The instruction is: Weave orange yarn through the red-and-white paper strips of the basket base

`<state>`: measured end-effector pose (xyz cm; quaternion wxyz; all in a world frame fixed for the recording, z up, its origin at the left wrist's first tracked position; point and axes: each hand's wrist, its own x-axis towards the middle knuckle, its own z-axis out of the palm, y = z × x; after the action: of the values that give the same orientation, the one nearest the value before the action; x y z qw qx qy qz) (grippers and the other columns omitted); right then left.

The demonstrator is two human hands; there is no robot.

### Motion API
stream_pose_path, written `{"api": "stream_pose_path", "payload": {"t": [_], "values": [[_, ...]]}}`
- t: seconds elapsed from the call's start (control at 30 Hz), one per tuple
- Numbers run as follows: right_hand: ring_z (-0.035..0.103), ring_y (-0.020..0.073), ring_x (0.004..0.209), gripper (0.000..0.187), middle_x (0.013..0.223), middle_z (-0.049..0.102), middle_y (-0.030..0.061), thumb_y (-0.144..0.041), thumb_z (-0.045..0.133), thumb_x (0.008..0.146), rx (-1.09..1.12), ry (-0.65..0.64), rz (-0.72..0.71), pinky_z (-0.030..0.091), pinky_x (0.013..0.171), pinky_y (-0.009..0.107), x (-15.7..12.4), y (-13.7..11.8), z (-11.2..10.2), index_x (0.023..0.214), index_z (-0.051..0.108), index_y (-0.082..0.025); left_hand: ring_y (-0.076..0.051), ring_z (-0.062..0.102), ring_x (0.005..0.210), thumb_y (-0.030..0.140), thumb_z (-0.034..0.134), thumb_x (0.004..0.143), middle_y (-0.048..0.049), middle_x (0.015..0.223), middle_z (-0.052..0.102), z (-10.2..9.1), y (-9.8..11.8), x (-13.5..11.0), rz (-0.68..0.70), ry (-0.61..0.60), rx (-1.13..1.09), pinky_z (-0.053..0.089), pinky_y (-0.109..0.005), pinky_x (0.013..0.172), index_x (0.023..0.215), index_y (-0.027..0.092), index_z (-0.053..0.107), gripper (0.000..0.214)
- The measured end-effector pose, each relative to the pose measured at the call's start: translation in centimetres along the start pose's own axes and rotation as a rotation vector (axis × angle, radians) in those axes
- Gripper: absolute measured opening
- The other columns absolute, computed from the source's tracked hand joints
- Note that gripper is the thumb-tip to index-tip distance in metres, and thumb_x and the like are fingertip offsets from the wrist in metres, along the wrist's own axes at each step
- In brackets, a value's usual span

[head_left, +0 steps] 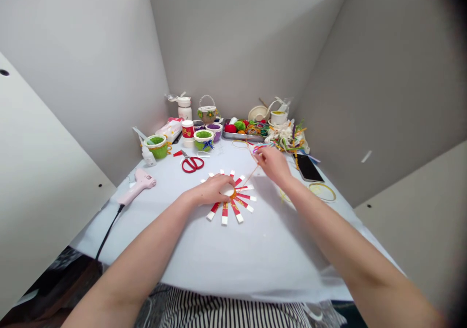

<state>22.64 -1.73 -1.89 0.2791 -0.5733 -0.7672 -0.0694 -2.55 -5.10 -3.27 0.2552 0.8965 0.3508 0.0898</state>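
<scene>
My left grip (pixel 210 190) lies flat and open, closed on nothing, with its fingers (pixel 221 182) resting beside the pale round hub (pixel 229 190) of a sunburst of red-and-white paper strips (pixel 224 213). The strips fan out from under the grip across the bench (pixel 204 264), which is covered in white. My right grip (pixel 273 165) is pinched narrow on a thin tan strand (pixel 250 176) that runs down from the fingertips toward the hub's orange edge.

Just ahead of the right grip sits a heap of raffia and coloured ribbon (pixel 286 136). To its right lie a black smartphone (pixel 308 167) and a thin gold hoop (pixel 322 191). Ahead of the left grip are red-handled scissors (pixel 192 164), and to its left is a pink hot glue gun (pixel 136 186). Farther ahead stand small green woven baskets (pixel 203 139) and a metal tray of yarn balls (pixel 242 134).
</scene>
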Motion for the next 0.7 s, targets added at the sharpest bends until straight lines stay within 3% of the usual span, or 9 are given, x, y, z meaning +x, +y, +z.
{"api": "stream_pose_path", "payload": {"t": [0.07,0.17,0.27,0.33,0.47,0.7], "values": [[0.058,0.0264,0.095,0.031,0.096,0.067,0.0167,-0.028,0.041,0.1,-0.013,0.096,0.081,0.04,0.083,0.037,3.3,1.0,-1.5,0.093,0.067,-0.011,-0.029,0.054,0.117,0.028,0.068,0.08,-0.0072,0.122,0.06,-0.1,0.0,-0.1,-0.008,0.001,-0.014,0.041,-0.04,0.102,0.115,0.022,0.062,0.036],[0.06,0.025,0.087,0.035,0.089,0.068,0.0136,-0.042,0.045,0.098,0.11,0.241,0.298,0.042,0.08,0.036,7.9,2.2,-3.5,0.086,0.065,-0.015,-0.029,0.055,0.116,0.028,0.07,0.079,-0.0071,0.122,0.061,-0.2,0.1,-0.1,0.004,0.003,-0.017,0.042,-0.038,0.101,0.114,0.021,0.062,0.036],[0.059,0.019,0.073,0.046,0.078,0.068,0.012,-0.052,0.043,0.098,0.355,0.252,0.457,0.042,0.071,0.033,11.1,2.4,-5.4,0.082,0.063,-0.014,-0.028,0.055,0.116,0.026,0.07,0.08,-0.0066,0.121,0.061,-0.2,0.0,-0.1,0.029,-0.001,-0.012,0.042,-0.036,0.1,0.114,0.022,0.062,0.035],[0.056,0.0139,0.063,0.048,0.075,0.068,0.0096,-0.056,0.039,0.099,0.617,0.224,0.53,0.041,0.064,0.03,12.2,1.8,-6.9,0.088,0.06,-0.014,-0.027,0.055,0.116,0.026,0.07,0.08,-0.0069,0.12,0.061,-0.2,0.0,-0.1,0.028,-0.004,-0.017,0.042,-0.036,0.099,0.114,0.021,0.062,0.035],[0.057,0.0079,0.06,0.04,0.088,0.069,0.0069,-0.056,0.046,0.097,0.96,0.232,0.441,0.042,0.056,0.023,12.7,0.0,-10.1,0.093,0.055,-0.017,-0.027,0.056,0.114,0.028,0.071,0.08,-0.0081,0.12,0.061,0.0,-0.3,0.0,0.019,-0.001,-0.022,0.042,-0.036,0.099,0.115,0.02,0.061,0.037],[0.066,0.0095,0.067,0.027,0.101,0.066,0.0023,-0.048,0.063,0.09,0.996,0.5,0.101,0.049,0.05,0.02,10.5,-3.7,-16.2,0.092,0.058,-0.022,-0.027,0.056,0.114,0.025,0.07,0.08,-0.0077,0.118,0.062,0.1,-0.5,0.1,0.047,0.005,-0.008,0.042,-0.037,0.099,0.114,0.02,0.061,0.036]]}}
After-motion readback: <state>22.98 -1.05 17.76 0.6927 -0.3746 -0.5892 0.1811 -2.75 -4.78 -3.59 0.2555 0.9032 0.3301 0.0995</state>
